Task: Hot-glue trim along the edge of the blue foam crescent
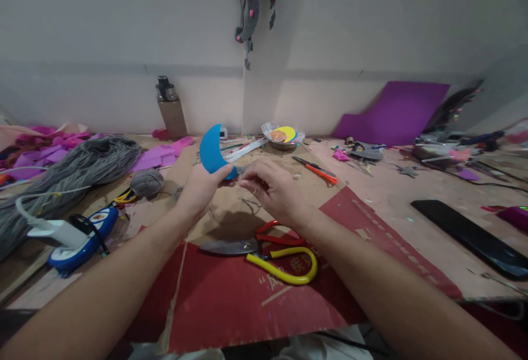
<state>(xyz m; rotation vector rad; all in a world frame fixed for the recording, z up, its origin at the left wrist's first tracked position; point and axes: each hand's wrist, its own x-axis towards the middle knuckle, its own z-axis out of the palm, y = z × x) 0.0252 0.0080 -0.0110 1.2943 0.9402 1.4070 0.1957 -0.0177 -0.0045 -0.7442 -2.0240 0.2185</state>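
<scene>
My left hand (203, 188) is closed on the lower tip of a blue crescent-shaped foam piece (213, 149), which stands upright above the cardboard. My right hand (274, 189) is right beside it, its fingers curled and pinched toward the crescent's bottom end; what they pinch is too small to name. Below both hands, large scissors with red and yellow handles (275, 253) lie on a sheet of brown and red cardboard (231, 299).
A grey yarn bundle (61, 176) and a yarn ball (146, 182) lie left, with pink foam scraps (159, 155). An orange utility knife (317, 169), a bowl (284, 136), a purple foam sheet (394, 110), a bottle (170, 107) and a black flat device (474, 236) surround the cardboard. A grey partition stands behind.
</scene>
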